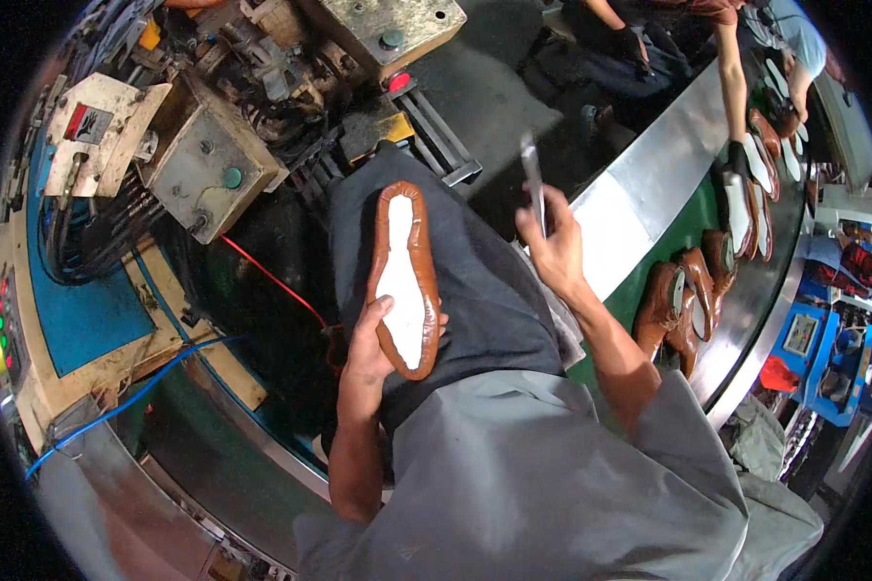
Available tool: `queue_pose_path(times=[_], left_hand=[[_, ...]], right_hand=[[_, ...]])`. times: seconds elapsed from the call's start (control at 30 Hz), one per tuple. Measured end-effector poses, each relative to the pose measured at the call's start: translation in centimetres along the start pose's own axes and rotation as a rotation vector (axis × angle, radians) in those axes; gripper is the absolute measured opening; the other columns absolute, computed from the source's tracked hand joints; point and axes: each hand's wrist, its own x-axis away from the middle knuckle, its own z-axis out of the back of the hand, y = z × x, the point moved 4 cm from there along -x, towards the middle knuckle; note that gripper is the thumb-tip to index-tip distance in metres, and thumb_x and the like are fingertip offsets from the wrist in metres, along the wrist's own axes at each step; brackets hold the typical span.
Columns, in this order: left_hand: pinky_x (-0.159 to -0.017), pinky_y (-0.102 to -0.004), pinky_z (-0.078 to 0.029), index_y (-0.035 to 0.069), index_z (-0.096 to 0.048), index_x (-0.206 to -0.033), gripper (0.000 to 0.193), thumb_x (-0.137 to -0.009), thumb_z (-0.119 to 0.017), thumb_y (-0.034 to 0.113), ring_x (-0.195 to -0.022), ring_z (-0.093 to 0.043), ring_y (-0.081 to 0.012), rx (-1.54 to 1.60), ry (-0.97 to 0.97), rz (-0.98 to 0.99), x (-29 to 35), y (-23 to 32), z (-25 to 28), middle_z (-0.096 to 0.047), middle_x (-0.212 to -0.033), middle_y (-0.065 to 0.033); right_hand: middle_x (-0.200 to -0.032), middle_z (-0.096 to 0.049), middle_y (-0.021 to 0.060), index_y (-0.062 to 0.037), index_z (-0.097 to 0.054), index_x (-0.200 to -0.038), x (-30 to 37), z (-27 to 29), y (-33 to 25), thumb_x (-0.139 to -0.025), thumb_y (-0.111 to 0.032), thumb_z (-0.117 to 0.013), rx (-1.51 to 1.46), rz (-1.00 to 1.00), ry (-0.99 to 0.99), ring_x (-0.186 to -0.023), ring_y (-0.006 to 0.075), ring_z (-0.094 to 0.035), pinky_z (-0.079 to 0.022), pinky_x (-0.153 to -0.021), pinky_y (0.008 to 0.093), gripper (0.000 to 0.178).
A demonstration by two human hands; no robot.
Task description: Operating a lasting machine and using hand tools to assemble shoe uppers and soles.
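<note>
My left hand (366,351) is wrapped round a brown leather shoe (405,286) over my lap. Its underside faces up, showing a white insole board with the leather folded in round its edge. My left thumb lies on the white board near the lower end. To the right, my right hand (556,254) is raised and closed round a slim metal tool (533,179). Motion blurs the tool, so its exact kind does not show. A gap separates the tool from the shoe.
A green conveyor belt (618,303) with a metal edge runs along my right, carrying several brown shoes (683,305). A co-worker's gloved hand (736,160) touches shoes farther up. Machine boxes with green buttons (208,165) stand at left, and a blue hose (131,392) lies below them.
</note>
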Motion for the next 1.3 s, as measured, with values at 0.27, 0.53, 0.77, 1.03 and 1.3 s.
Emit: queue_pose_path(times=[0.27,0.53,0.77,1.03,1.3], left_hand=[[-0.097,-0.0607,-0.066,0.005,-0.039,-0.166,0.076,-0.102,-0.066,0.035,-0.111,-0.077,-0.0473,-0.023,0.009,-0.088,0.5,0.5,-0.8,-0.069,-0.128,-0.0261],[-0.093,-0.0588,-0.067,0.009,-0.03,-0.171,0.084,-0.1,-0.067,0.033,-0.104,-0.078,-0.0441,-0.184,0.098,-0.149,0.3,0.9,-2.0,-0.067,-0.127,-0.0248],[-0.113,-0.0502,-0.053,0.015,-0.018,-0.179,0.096,-0.098,-0.07,0.02,-0.138,-0.058,-0.0338,-0.323,0.191,-0.251,0.1,1.3,-3.0,-0.052,-0.155,-0.0175],[-0.129,-0.0461,-0.04,0.015,-0.014,-0.18,0.098,-0.099,-0.07,0.015,-0.155,-0.045,-0.0297,-0.293,0.223,-0.242,0.4,1.2,-2.5,-0.045,-0.166,-0.0135],[-0.099,-0.0585,-0.066,0.012,-0.022,-0.176,0.087,-0.101,-0.066,0.02,-0.118,-0.074,-0.0422,0.009,0.018,-0.266,2.4,1.8,-2.0,-0.059,-0.147,-0.0231]], right_hand=[[-0.091,-0.074,0.0303,0.0018,-0.061,-0.113,-4.7,-9.9,-3.4,-0.09,-0.01,-0.071,0.569,0.304,-0.325,-0.09,0.053,-0.076,-0.062,-0.082,0.0603,0.028],[-0.098,-0.073,0.0238,-0.0006,-0.06,-0.112,-5.1,-10.1,-4.8,-0.087,-0.01,-0.077,0.723,0.285,-0.589,-0.087,0.0472,-0.075,-0.062,-0.077,0.0576,0.032],[-0.095,-0.074,0.0267,-0.0003,-0.063,-0.113,-8.9,-10.3,-9.3,-0.091,-0.008,-0.073,0.363,0.487,-0.434,-0.092,0.0505,-0.075,-0.06,-0.081,0.0567,0.026],[-0.086,-0.069,0.028,0.0018,-0.06,-0.114,-8.9,-10.2,-8.6,-0.088,-0.006,-0.073,0.157,0.528,-0.271,-0.083,0.0511,-0.073,-0.058,-0.073,0.0594,0.03],[-0.11,-0.075,0.0309,0.0015,-0.06,-0.12,-7.3,-11.5,-3.8,-0.092,-0.012,-0.071,0.607,0.344,-0.611,-0.102,0.0533,-0.073,-0.058,-0.093,0.0615,0.033]])
